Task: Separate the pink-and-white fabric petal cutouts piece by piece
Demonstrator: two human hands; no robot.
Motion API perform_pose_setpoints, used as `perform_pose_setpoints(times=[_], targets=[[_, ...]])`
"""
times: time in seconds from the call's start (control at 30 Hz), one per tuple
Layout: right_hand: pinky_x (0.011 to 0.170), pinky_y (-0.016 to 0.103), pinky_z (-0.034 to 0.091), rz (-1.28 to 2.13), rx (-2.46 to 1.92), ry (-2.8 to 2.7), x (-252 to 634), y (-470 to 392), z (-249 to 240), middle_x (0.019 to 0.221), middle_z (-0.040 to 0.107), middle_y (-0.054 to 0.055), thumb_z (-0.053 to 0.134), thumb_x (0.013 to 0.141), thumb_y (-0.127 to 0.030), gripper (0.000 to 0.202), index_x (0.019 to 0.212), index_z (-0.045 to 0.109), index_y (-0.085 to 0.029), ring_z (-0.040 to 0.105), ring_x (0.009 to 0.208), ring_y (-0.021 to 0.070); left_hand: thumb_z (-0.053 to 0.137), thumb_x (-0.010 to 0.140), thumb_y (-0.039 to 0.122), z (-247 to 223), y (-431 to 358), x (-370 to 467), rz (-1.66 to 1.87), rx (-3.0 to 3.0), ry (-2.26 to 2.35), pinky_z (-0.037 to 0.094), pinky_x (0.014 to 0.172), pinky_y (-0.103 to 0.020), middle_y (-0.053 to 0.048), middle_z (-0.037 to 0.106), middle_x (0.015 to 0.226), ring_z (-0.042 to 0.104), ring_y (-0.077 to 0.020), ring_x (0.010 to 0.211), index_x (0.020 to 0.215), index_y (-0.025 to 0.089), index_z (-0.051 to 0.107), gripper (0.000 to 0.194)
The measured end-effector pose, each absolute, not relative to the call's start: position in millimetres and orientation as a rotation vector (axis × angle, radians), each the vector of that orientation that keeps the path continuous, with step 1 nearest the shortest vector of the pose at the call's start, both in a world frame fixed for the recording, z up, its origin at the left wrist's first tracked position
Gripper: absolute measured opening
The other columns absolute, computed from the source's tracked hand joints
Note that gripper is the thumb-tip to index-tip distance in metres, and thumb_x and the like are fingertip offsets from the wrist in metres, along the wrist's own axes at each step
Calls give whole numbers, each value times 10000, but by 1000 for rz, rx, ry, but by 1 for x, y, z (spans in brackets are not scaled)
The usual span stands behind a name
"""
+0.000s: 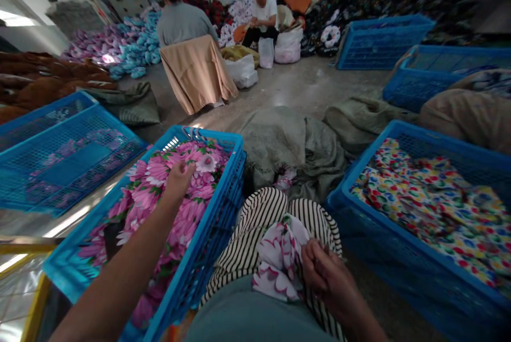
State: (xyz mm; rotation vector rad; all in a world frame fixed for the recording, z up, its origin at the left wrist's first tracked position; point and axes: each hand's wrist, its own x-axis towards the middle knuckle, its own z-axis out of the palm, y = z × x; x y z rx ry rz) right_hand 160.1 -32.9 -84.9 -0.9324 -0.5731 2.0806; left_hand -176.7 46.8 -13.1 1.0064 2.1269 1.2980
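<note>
My left hand (180,178) is over a blue crate (229,142) heaped with pink flower-print fabric pieces (179,219). Its fingers are curled together at the top of the heap, beside a white-and-pink flower. Whether cloth is pinched in them I cannot make out. On my lap, over black-and-white striped trousers (259,209), lies a crumpled white fabric piece with pink flowers (279,257). My right hand (321,267) is closed on its right edge, thumb against the fingers.
On the right stands a blue crate (343,214) of multicoloured spotted cloth. Sacking (279,134) lies in front of my knees. Another blue crate (72,156) is at left. Ahead, one person (186,23) sits on a jacket-draped chair; another (263,15) sits by heaped goods.
</note>
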Motion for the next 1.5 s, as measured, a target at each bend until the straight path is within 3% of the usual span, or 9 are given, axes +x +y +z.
perform_pose_setpoints(times=[0.1, 0.33, 0.63, 0.73, 0.83, 1.0, 1.17, 1.3, 1.5], targets=[[275, 146, 162, 1983, -1006, -562, 176, -33, -81, 405, 333, -92, 500, 800, -408, 319, 594, 405, -183, 163, 290, 27, 596, 665, 310, -42, 26, -159, 1163, 1117, 2153, 295, 943, -457, -121, 537, 1065, 447, -282, 1062, 1011, 121, 521, 401], [266, 147, 185, 1725, -1165, -466, 204, -23, -82, 420, 358, -89, 527, 780, -375, 300, 585, 402, -185, 219, 286, 30, 484, 780, 262, -56, -7, -34, 583, 1953, 1332, 409, 751, -289, -39, 594, 822, 537, -164, 808, 846, 188, 574, 134], [267, 129, 179, 1720, -1210, -423, 201, -27, -93, 463, 396, -87, 545, 763, -378, 293, 601, 398, -182, 228, 290, 15, 489, 748, 226, -81, 44, 1, 328, 2072, 1466, 386, 738, -305, -77, 561, 917, 518, -199, 860, 934, 173, 536, 199], [257, 128, 170, 1718, -1223, -438, 199, -26, -89, 449, 382, -93, 545, 752, -401, 305, 600, 387, -189, 215, 285, 20, 550, 670, 174, -93, 54, 12, 250, 2103, 1414, 382, 716, -324, -74, 571, 816, 530, -219, 800, 750, 169, 573, 83], [254, 133, 163, 1698, -1255, -464, 199, -26, -86, 442, 378, -93, 542, 747, -412, 307, 599, 387, -191, 206, 285, 22, 493, 692, 141, -93, 54, 18, 246, 2124, 1374, 376, 704, -327, -62, 554, 719, 521, -210, 752, 622, 172, 540, 89], [304, 145, 210, 1521, -1359, -694, 198, -23, -82, 472, 406, -77, 544, 755, -376, 221, 674, 489, -177, 277, 334, 36, 400, 765, 154, -62, 51, 11, 399, 2108, 1309, 361, 758, -299, -51, 541, 819, 485, -180, 836, 726, 172, 509, 117], [601, 220, 426, 1418, -1239, -945, 180, -5, -63, 833, 599, 17, 617, 678, -266, 258, 915, 565, -180, 533, 704, 129, 427, 768, 216, -32, 45, 14, 506, 1743, 1175, 347, 548, -226, 26, 463, 611, 446, -114, 587, 677, 170, 461, 108], [585, 230, 424, 1542, -1175, -880, 170, 3, -53, 744, 608, -6, 645, 622, -208, 223, 837, 588, -187, 533, 649, 132, 486, 752, 263, -26, 39, 18, 545, 1169, 1024, 308, 461, -185, 54, 425, 570, 401, -67, 481, 698, 160, 462, 119], [605, 238, 432, 1629, -1113, -734, 180, 3, -64, 816, 633, -4, 704, 515, -144, 384, 879, 598, -203, 555, 669, 139, 631, 669, 264, -29, 32, 19, 690, 833, 887, 339, 486, -170, 45, 498, 618, 459, -62, 515, 805, 165, 472, 231]])
